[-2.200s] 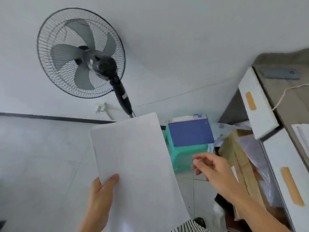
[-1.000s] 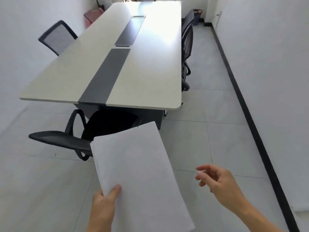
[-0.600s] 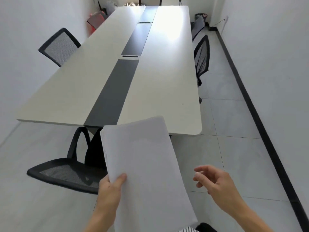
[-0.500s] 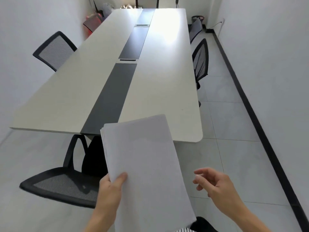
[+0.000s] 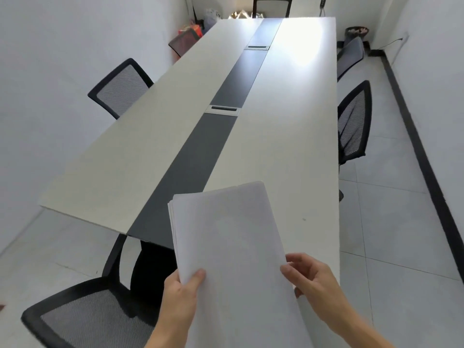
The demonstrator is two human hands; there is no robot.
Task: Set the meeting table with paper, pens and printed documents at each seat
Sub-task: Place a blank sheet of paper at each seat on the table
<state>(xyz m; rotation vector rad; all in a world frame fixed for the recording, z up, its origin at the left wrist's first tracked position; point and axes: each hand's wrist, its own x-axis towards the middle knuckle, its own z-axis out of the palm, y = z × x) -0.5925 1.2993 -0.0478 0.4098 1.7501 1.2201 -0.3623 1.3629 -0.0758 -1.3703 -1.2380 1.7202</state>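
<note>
A stack of blank white paper (image 5: 231, 237) is held out over the near end of the long meeting table (image 5: 288, 136), whose white top has a dark grey strip down its middle. My left hand (image 5: 182, 290) grips the stack's lower left edge, thumb on top. At the stack's right edge my right hand (image 5: 311, 277) has its fingertips touching the sheets. No pens or printed documents show on the table.
Black mesh chairs stand around the table: one at the near end (image 5: 82, 315), one on the left (image 5: 120, 89), two on the right (image 5: 352, 126), one at the far end (image 5: 272, 6). A bin (image 5: 356, 32) and bags (image 5: 190, 33) sit in the far corners.
I have turned from the fan and shelves to the table and walked up to its near end. My right hand has come in from open air to touch the stack's right edge.
</note>
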